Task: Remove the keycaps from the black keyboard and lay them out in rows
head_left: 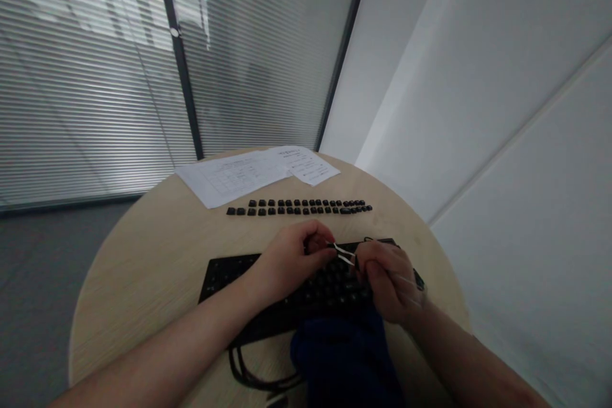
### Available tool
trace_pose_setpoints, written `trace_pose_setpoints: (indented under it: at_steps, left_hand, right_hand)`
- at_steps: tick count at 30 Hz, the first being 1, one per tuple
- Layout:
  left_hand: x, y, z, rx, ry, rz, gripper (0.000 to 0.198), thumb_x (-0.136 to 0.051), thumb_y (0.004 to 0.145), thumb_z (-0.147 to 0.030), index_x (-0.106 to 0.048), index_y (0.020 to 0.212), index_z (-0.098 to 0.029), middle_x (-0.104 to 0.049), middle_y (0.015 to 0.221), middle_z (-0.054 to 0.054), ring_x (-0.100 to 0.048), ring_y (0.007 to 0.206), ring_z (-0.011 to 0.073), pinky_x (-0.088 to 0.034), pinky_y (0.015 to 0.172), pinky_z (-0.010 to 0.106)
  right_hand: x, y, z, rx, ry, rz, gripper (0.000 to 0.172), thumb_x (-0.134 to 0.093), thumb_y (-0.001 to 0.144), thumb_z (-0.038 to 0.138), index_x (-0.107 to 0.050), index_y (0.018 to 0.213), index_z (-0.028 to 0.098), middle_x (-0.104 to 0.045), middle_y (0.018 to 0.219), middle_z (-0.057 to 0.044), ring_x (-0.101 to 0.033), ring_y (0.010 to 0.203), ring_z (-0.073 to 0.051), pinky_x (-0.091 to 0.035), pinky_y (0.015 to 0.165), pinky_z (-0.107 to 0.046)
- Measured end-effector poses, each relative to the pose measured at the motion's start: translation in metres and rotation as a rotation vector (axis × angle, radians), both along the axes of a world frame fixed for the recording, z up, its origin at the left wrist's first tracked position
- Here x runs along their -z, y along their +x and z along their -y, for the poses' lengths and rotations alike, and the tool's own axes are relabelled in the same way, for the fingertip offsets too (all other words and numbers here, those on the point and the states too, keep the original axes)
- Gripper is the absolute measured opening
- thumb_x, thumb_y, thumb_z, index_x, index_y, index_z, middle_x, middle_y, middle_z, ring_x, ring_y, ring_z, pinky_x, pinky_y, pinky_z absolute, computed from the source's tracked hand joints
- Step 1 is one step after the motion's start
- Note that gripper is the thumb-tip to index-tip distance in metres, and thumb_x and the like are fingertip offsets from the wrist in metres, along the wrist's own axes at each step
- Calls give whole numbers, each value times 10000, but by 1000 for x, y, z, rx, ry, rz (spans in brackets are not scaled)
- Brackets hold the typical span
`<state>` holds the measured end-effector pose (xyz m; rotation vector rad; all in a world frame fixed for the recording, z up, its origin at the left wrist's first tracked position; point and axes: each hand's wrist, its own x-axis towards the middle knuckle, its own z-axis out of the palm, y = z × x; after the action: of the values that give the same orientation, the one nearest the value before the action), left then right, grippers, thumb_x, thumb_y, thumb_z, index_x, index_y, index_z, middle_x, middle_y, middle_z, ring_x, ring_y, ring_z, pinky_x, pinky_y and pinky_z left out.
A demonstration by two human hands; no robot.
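Above the black keyboard, my two hands meet over its right half. My right hand is closed round the handle of a wire keycap puller, whose two pale wires point left. At the wires' far end, the fingers of my left hand pinch a small dark piece, apparently a keycap, mostly hidden by the fingers. Beyond the keyboard, loose black keycaps lie in two rows on the round wooden table.
Printed paper sheets lie at the table's far edge. A black cable is looped in front of the keyboard, beside dark blue cloth. A white wall stands to the right, and glass with blinds at the back left.
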<state>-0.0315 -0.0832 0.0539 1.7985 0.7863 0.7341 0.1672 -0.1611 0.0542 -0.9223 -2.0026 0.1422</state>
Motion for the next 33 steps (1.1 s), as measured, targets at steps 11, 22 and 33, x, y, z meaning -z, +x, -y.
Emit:
trace_pose_setpoints:
  at_steps: [11, 22, 33]
  left_hand:
    - [7, 4, -1, -110, 16, 101, 205, -632, 695, -162, -483, 824, -222, -479, 665, -74, -483, 632, 121, -424, 602, 268]
    - [10, -1, -9, -122, 88, 78, 166, -626, 741, -198, -475, 806, -224, -507, 725, -47, -518, 685, 138, -465, 633, 288]
    - [17, 6, 6, -46, 159, 70, 144, -636, 742, -241, -504, 791, -211, -539, 738, -34, -522, 651, 125, -440, 577, 254]
  right_hand:
    - [3, -13, -2, 98, 210, 143, 187, -420, 938, 122, -484, 819, 252, -530, 612, 18, -500, 506, -154, -377, 518, -304]
    - [14, 17, -10, 326, 225, 205, 179, -459, 1003, 190, -627, 1032, 243, -675, 1180, -125, -622, 1120, -303, -502, 963, -521]
    - [21, 7, -14, 182, 242, 275, 123, -640, 1003, 275, -637, 1108, 213, -711, 786, -36, -642, 673, -190, -513, 637, -320]
